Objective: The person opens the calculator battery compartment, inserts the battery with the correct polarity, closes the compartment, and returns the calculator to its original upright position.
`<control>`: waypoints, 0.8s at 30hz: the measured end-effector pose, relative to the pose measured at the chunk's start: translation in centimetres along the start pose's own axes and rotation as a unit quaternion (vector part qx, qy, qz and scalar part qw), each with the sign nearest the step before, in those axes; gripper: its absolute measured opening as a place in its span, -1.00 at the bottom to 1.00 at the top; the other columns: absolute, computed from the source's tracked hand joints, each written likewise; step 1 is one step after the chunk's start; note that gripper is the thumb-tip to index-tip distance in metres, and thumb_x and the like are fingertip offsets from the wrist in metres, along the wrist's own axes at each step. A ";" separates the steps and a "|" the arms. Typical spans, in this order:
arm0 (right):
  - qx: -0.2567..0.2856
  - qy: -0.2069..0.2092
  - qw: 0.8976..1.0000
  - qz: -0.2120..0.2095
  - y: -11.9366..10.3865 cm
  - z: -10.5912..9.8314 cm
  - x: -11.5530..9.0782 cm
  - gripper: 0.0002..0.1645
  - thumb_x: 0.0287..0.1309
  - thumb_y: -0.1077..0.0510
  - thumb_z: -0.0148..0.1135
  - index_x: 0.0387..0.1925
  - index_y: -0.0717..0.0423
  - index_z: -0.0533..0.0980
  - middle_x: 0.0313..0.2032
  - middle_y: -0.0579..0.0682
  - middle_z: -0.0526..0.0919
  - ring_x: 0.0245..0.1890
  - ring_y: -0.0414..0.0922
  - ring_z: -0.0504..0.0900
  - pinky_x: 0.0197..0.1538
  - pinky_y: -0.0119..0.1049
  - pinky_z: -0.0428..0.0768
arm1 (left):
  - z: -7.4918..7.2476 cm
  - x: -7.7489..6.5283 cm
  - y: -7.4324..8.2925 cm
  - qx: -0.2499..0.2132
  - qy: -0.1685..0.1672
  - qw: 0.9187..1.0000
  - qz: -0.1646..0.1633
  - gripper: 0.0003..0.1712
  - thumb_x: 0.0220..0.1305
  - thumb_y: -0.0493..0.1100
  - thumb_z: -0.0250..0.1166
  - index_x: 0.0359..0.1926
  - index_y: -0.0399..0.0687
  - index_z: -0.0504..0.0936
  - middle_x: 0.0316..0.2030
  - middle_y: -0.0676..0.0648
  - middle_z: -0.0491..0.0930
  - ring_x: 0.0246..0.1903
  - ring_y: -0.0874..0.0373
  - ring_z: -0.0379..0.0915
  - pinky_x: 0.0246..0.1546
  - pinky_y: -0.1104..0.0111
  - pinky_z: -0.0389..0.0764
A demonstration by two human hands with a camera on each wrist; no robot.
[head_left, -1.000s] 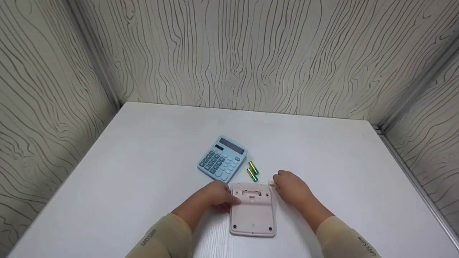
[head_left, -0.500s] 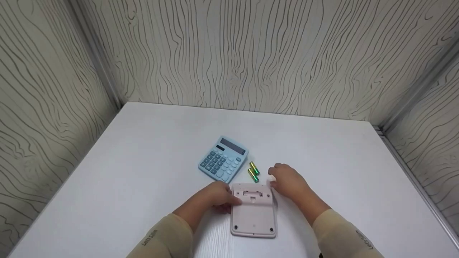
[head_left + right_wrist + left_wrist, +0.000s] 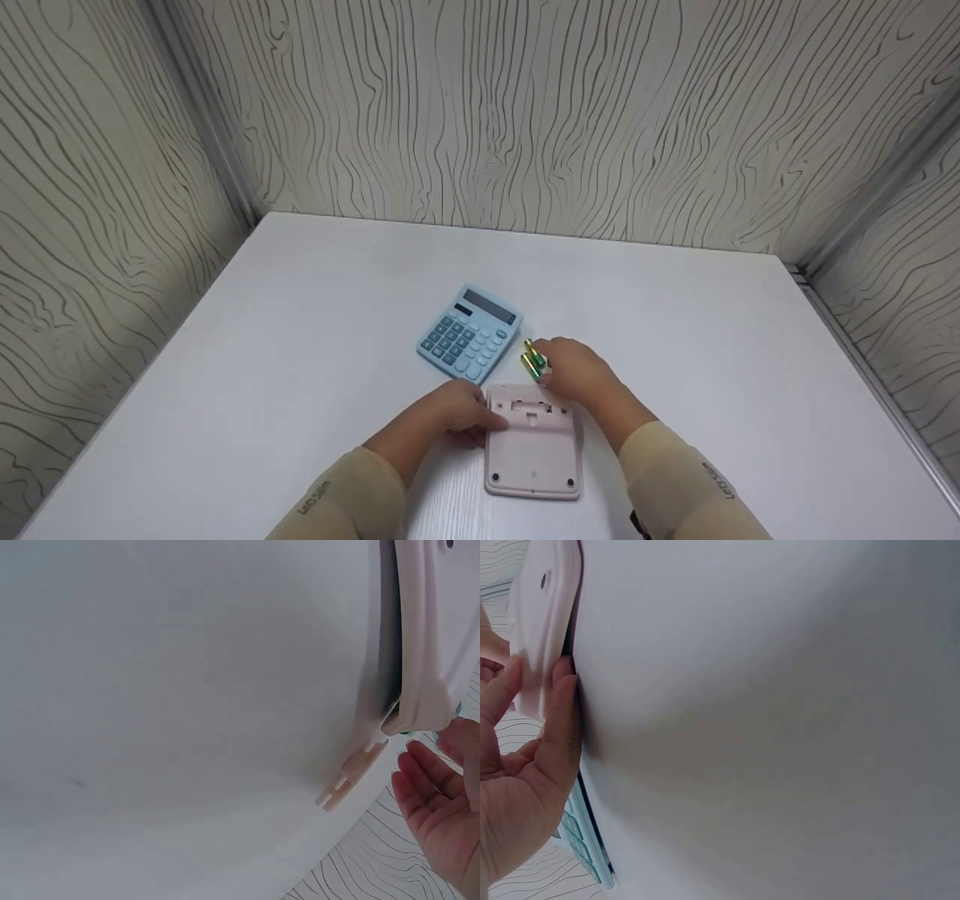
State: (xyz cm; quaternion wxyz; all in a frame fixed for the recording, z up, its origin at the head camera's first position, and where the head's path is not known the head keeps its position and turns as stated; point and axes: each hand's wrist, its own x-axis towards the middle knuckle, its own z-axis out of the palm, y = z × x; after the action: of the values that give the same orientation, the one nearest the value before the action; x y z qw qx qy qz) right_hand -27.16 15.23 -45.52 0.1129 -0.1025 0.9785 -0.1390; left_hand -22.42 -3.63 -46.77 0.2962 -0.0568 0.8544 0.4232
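In the head view a pink calculator (image 3: 532, 457) lies face down, its battery compartment (image 3: 531, 407) uncovered near the far end. My left hand (image 3: 452, 411) grips its left edge; the left wrist view shows the thumb on the back and fingers underneath. Two green-and-gold batteries (image 3: 531, 365) lie just beyond the calculator. My right hand (image 3: 577, 371) is right at them, its fingertips beside their right ends. In the right wrist view, its fingers are loosely bent with the thumb apart, partly behind the calculator's corner. A small pink battery cover (image 3: 351, 776) lies on the table there.
A light blue calculator (image 3: 471, 334) lies face up, angled, beyond my left hand and left of the batteries. The white table (image 3: 300, 322) meets wood-grain patterned panels (image 3: 480, 112) at the back.
My right hand has let go of the battery cover beside the pink calculator and moved left to the batteries. My left hand keeps its grip on the calculator.
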 end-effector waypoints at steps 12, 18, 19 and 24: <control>-0.026 0.026 0.999 -0.018 -1.2 1.3 0.5 -0.42 0.14 0.04 0.20 0.21 0.01 0.36 0.08 0.11 0.48 0.13 0.07 0.42 0.16 -0.04 0.34 | 0.0 0.0 0.0 0.000 0.004 1.000 0.003 -0.69 -0.10 0.00 0.44 -0.47 -0.09 0.53 -0.58 -0.06 0.61 -0.57 0.10 0.56 -0.53 0.35 0.53; -0.057 0.021 0.998 -0.026 -1.8 1.6 0.9 -0.50 0.15 0.09 0.18 0.15 0.06 0.39 -0.04 0.11 0.53 0.04 0.07 0.48 0.10 -0.05 0.41 | -0.1 -0.1 0.1 0.000 0.000 1.000 0.001 -0.70 -0.08 -0.01 0.43 -0.49 -0.10 0.54 -0.59 -0.06 0.61 -0.58 0.11 0.56 -0.53 0.35 0.53; -0.059 0.019 0.998 -0.026 -1.8 1.6 1.0 -0.50 0.16 0.10 0.18 0.14 0.06 0.39 -0.04 0.11 0.53 0.04 0.07 0.48 0.09 -0.05 0.41 | -0.1 0.0 0.1 0.000 -0.001 1.000 0.002 -0.70 -0.08 -0.01 0.43 -0.49 -0.09 0.54 -0.60 -0.06 0.62 -0.58 0.11 0.56 -0.53 0.35 0.53; -0.068 0.023 0.997 -0.025 -1.8 1.9 1.4 -0.58 0.15 0.15 0.17 0.07 0.07 0.43 -0.13 0.08 0.56 -0.06 0.04 0.53 0.03 -0.08 0.46 | -0.1 0.0 0.0 0.005 -0.005 1.000 0.009 -0.71 -0.07 -0.02 0.43 -0.49 -0.10 0.54 -0.59 -0.06 0.61 -0.59 0.11 0.55 -0.53 0.35 0.53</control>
State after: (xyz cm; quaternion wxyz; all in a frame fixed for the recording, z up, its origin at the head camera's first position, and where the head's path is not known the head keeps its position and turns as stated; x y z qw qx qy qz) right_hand -27.69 12.69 -47.06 0.0795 -0.1308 0.9852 -0.0768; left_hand -22.50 -3.75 -46.75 0.2968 -0.0457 0.8557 0.4214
